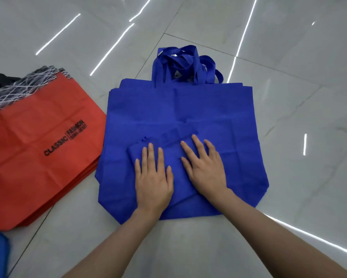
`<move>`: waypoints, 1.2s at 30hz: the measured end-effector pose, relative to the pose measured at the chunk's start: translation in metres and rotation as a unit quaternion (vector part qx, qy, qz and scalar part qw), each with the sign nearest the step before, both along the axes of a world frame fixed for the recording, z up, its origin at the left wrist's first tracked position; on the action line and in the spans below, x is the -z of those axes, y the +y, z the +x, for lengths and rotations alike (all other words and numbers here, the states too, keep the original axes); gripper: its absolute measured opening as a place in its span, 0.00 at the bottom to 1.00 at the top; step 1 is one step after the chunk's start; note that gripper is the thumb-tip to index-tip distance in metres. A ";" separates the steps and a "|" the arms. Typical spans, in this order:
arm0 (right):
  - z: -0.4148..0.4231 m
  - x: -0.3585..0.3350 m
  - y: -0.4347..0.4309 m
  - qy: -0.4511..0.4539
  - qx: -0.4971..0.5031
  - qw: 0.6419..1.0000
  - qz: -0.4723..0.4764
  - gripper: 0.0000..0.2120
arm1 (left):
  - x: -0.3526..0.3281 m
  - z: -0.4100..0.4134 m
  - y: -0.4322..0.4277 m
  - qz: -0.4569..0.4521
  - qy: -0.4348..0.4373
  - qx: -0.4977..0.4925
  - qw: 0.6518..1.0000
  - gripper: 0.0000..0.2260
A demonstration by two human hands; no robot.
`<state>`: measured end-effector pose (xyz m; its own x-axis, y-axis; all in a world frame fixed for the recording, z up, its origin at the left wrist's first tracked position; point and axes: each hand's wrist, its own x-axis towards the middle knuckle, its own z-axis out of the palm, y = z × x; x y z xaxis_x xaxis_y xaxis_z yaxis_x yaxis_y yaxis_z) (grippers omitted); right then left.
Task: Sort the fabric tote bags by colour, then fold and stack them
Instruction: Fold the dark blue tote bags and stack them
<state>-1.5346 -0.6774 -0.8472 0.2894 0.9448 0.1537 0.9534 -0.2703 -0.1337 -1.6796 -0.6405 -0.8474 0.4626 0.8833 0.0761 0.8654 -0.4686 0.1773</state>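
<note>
Fabric of the folded blue tote looks thin, light and springy, and will likely creep open unless held. It lies on the stack of flat blue totes on the floor. The left grip and right grip are spread flat on it, pressing down and pinching nothing. It is best taken by its folded edges, both sides together. Red totes lie stacked to the left.

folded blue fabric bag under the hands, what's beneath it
A stack of flat blue fabric tote bags, layered edges showing on its left. The left hand and right hand press flat on the folded blue fabric bag. The stack's bag count is hidden.
</note>
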 end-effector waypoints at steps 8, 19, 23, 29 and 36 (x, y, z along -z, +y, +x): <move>-0.002 -0.006 -0.002 0.018 0.009 0.999 -0.034 0.22 | 0.002 -0.012 -0.024 -0.011 0.017 0.063 0.998 0.32; -0.022 -0.025 -0.043 0.130 0.201 0.970 -0.037 0.23 | -0.016 -0.011 -0.025 -0.080 -0.133 -0.099 0.983 0.27; -0.021 -0.034 -0.055 0.335 0.267 0.903 -0.032 0.19 | -0.035 -0.018 -0.016 -0.209 -0.364 -0.202 0.885 0.14; -0.018 -0.046 -0.077 0.353 0.235 0.903 0.064 0.18 | -0.045 -0.033 -0.026 -0.348 -0.421 -0.078 0.834 0.21; -0.001 -0.059 -0.131 0.255 0.296 0.910 0.136 0.18 | -0.062 0.007 -0.064 -0.251 -0.368 0.015 0.895 0.22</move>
